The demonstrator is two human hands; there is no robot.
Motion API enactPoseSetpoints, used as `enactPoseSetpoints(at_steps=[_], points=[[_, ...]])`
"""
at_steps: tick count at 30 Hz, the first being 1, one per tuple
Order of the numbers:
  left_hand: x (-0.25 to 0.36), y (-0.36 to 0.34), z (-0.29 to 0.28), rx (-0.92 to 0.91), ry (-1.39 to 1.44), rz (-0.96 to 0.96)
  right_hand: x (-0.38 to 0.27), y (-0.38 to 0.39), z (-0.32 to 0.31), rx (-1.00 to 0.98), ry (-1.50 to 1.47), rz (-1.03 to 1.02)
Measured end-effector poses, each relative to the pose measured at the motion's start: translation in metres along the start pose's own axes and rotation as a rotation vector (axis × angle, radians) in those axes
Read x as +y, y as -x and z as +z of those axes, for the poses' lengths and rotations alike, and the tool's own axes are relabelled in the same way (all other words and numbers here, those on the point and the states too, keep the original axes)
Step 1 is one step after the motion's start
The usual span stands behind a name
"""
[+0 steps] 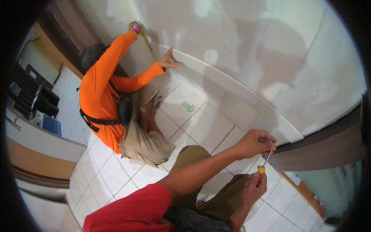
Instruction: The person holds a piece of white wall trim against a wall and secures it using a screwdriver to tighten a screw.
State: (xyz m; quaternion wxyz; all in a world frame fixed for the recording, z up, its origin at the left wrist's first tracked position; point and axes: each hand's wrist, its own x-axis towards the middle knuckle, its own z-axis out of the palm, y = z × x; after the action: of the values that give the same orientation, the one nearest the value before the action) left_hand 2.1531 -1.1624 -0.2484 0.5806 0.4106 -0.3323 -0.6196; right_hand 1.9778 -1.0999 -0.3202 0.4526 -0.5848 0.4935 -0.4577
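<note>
A screwdriver [261, 170] with a yellow and red handle and a thin metal shaft points upward at the right end of a white skirting board [232, 86]. My right hand [253, 187] is closed around its handle. Above it, my left hand [253, 144] pinches with thumb and fingers at the tip of the shaft, close to the board's end. Whether a small screw sits between those fingertips is hidden. The board runs along the foot of the pale, patched wall [247, 42].
A co-worker in an orange shirt [98, 102] sits at left, holding a pink tape measure [135, 27] with yellow tape reaching the board's far end. A dark brown door frame [324, 149] stands at right. White tiles [278, 197] cover the floor; a green arrow sticker [188, 106] lies on them.
</note>
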Motion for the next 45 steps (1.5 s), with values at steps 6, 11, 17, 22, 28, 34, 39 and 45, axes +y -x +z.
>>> enactPoseSetpoints(at_steps=[6,11,17,22,28,34,39,45], points=[[0.001,0.006,-0.004,-0.041,-0.024,0.028,-0.014,0.006,0.004,-0.06,-0.252,0.15],[0.004,0.009,-0.002,-0.076,-0.007,-0.005,-0.018,0.008,-0.003,-0.179,-0.569,0.287],[-0.012,-0.001,-0.012,0.02,-0.067,0.033,-0.024,-0.004,0.009,-0.202,-0.361,0.259],[-0.026,-0.008,-0.03,0.114,-0.325,0.037,0.025,-0.019,0.027,-0.354,-0.307,0.257],[-0.014,-0.036,-0.043,0.046,-0.428,-0.222,0.065,-0.032,0.037,-0.337,-0.338,0.233],[-0.03,-0.091,-0.128,0.256,-0.344,-0.153,0.101,-0.029,0.037,-0.299,-0.404,0.318],[-0.029,-0.093,-0.145,0.421,-0.298,-0.347,0.119,-0.057,0.015,-0.161,-0.405,0.499],[-0.023,-0.115,-0.145,0.485,-0.07,-0.148,0.128,-0.061,0.001,-0.07,-0.346,0.329]])
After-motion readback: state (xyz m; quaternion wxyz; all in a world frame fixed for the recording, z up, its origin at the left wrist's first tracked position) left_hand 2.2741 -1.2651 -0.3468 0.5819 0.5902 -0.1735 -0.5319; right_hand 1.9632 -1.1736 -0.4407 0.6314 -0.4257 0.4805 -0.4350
